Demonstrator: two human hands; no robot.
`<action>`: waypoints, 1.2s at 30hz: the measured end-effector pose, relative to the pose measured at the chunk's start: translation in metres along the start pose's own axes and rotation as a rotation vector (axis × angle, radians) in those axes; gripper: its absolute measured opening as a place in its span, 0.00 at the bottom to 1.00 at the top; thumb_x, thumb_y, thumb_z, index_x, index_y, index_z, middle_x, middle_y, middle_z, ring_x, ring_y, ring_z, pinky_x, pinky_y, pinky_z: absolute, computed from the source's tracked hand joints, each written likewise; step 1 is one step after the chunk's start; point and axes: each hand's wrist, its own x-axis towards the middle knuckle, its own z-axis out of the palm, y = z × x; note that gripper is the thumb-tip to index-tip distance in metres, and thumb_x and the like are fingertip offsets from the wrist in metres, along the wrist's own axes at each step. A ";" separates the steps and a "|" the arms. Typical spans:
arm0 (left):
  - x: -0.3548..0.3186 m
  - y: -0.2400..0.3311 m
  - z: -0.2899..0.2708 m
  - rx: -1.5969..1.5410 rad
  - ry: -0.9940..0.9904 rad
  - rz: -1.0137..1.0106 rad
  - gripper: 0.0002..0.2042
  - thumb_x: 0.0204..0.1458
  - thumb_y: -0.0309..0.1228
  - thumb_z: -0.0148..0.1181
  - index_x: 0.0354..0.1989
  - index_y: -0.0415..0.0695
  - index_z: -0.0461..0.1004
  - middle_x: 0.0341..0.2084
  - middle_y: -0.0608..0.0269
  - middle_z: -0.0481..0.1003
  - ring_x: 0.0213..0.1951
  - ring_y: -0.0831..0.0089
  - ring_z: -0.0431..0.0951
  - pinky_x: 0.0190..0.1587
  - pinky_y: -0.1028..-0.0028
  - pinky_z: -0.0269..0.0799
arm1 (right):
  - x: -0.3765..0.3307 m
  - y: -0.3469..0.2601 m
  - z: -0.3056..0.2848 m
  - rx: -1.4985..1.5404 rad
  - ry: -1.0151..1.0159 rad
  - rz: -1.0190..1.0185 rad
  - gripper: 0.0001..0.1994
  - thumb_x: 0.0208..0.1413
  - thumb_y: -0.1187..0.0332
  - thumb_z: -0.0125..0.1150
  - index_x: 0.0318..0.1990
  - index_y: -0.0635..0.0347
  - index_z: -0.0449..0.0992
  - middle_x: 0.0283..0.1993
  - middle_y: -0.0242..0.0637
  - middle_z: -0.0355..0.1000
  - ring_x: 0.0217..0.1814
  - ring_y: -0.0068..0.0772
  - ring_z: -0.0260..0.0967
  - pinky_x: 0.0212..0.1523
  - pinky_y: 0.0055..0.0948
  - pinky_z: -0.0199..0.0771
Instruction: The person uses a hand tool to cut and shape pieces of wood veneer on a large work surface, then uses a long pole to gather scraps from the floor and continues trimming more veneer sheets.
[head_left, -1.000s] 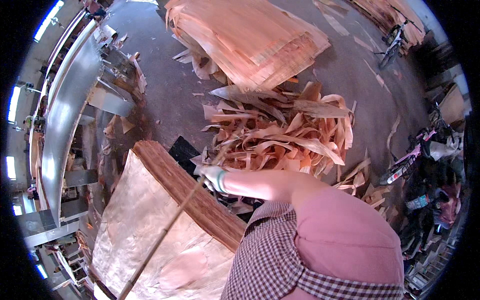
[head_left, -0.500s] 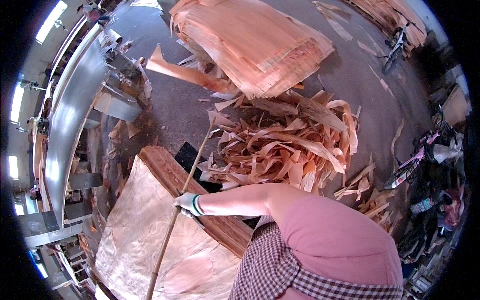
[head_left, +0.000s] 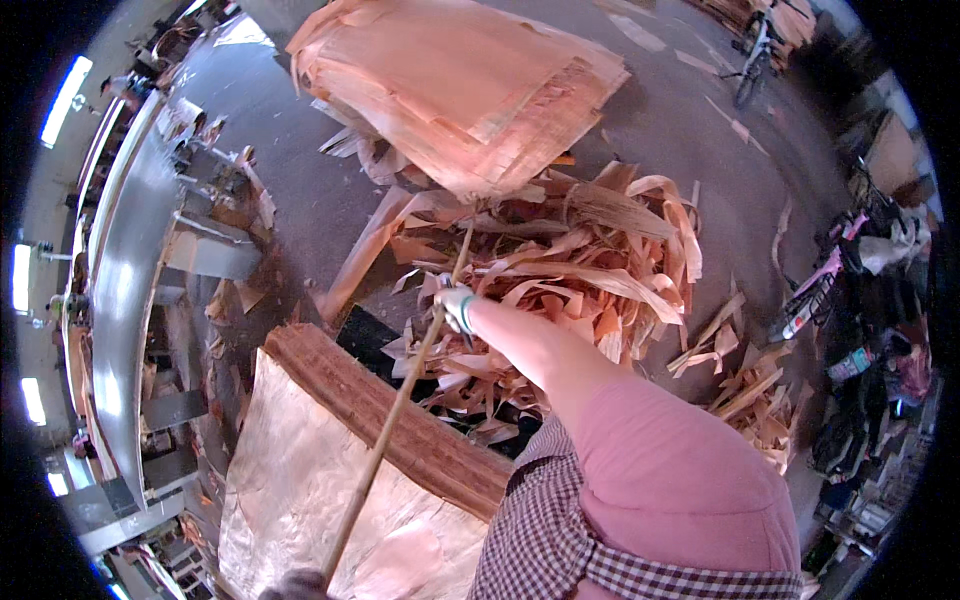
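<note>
Fingers of the right hand, covered by a pale glove with a green cuff, are closed around a long thin wooden stick. That stick is held slanted, its upper tip reaching into a loose heap of curled veneer scraps and its lower end running down toward the bottom edge of the view. At that lower end a dark gloved shape, taken to be the left hand, is seen only in part, and whether its fingers are closed on the stick cannot be told. Below the stick a stack of flat veneer sheets is laid, its layered reddish edge facing the scraps. No bin or box is used: the scraps are piled straight on the grey concrete floor. Beyond the heap a second, broader stack of veneer sheets is seen. A long metal machine bed is set along the left side, well apart from the hand. Bicycles are parked at the right rim.
</note>
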 end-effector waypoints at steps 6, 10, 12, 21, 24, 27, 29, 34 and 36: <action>0.080 0.041 -0.024 -0.279 0.350 0.010 0.17 0.60 0.37 0.38 0.47 0.36 0.66 0.07 0.71 0.56 0.12 0.77 0.54 0.23 0.71 0.57 | -0.105 0.113 -0.068 0.200 -0.237 0.168 0.09 0.52 0.61 0.55 0.25 0.52 0.67 0.14 0.28 0.58 0.09 0.21 0.47 0.09 0.26 0.45; 0.117 0.014 0.000 -0.394 0.031 0.008 0.17 0.60 0.33 0.38 0.47 0.32 0.64 0.07 0.75 0.50 0.11 0.82 0.53 0.17 0.77 0.54 | -0.165 0.163 -0.114 0.234 -0.061 0.188 0.10 0.51 0.62 0.56 0.23 0.55 0.68 0.12 0.30 0.56 0.08 0.25 0.50 0.09 0.28 0.50; 0.124 -0.003 0.016 -0.607 -0.065 -0.051 0.18 0.59 0.33 0.40 0.50 0.30 0.61 0.06 0.74 0.52 0.09 0.81 0.53 0.15 0.78 0.52 | -0.173 0.177 -0.138 0.344 -0.002 0.234 0.09 0.50 0.63 0.56 0.24 0.55 0.69 0.13 0.32 0.58 0.08 0.27 0.50 0.09 0.28 0.52; 0.080 -0.089 0.085 -0.315 -0.356 -0.613 0.15 0.60 0.33 0.43 0.47 0.33 0.68 0.10 0.73 0.49 0.12 0.83 0.49 0.17 0.80 0.50 | -0.136 0.255 -0.240 0.184 0.461 0.314 0.08 0.54 0.68 0.48 0.25 0.59 0.68 0.13 0.37 0.60 0.08 0.34 0.56 0.09 0.30 0.55; 0.084 -0.103 0.085 -0.246 -0.300 -0.590 0.16 0.59 0.34 0.46 0.50 0.35 0.68 0.18 0.72 0.57 0.21 0.82 0.58 0.27 0.79 0.59 | -0.143 0.245 -0.229 0.323 0.284 0.161 0.09 0.54 0.67 0.49 0.24 0.58 0.68 0.12 0.35 0.58 0.09 0.31 0.54 0.10 0.28 0.54; 0.091 -0.120 0.089 -0.256 -0.234 -0.663 0.20 0.58 0.35 0.47 0.56 0.38 0.64 0.36 0.65 0.70 0.39 0.75 0.70 0.46 0.73 0.67 | -0.165 0.202 -0.195 0.562 0.358 0.090 0.10 0.55 0.63 0.52 0.25 0.55 0.67 0.13 0.30 0.57 0.11 0.24 0.51 0.12 0.24 0.51; 0.092 -0.131 0.093 -0.429 -0.417 -0.652 0.22 0.58 0.36 0.47 0.58 0.38 0.63 0.44 0.61 0.70 0.45 0.72 0.71 0.51 0.70 0.68 | -0.179 0.172 -0.158 0.799 0.081 0.123 0.10 0.58 0.60 0.51 0.29 0.54 0.66 0.15 0.29 0.58 0.12 0.22 0.51 0.13 0.23 0.53; 0.091 -0.139 0.105 -0.418 -0.152 -0.594 0.12 0.62 0.39 0.42 0.35 0.43 0.65 0.19 0.71 0.51 0.22 0.81 0.53 0.33 0.78 0.58 | -0.191 0.130 -0.098 0.845 -0.166 0.133 0.12 0.58 0.60 0.52 0.30 0.58 0.68 0.17 0.30 0.61 0.14 0.21 0.54 0.14 0.21 0.54; 0.091 -0.136 0.110 -0.364 -0.267 -0.549 0.13 0.62 0.39 0.41 0.37 0.41 0.67 0.17 0.72 0.51 0.20 0.83 0.53 0.32 0.78 0.60 | -0.176 0.124 -0.101 0.821 -0.158 0.090 0.11 0.59 0.60 0.50 0.29 0.56 0.69 0.17 0.29 0.61 0.14 0.21 0.53 0.14 0.22 0.53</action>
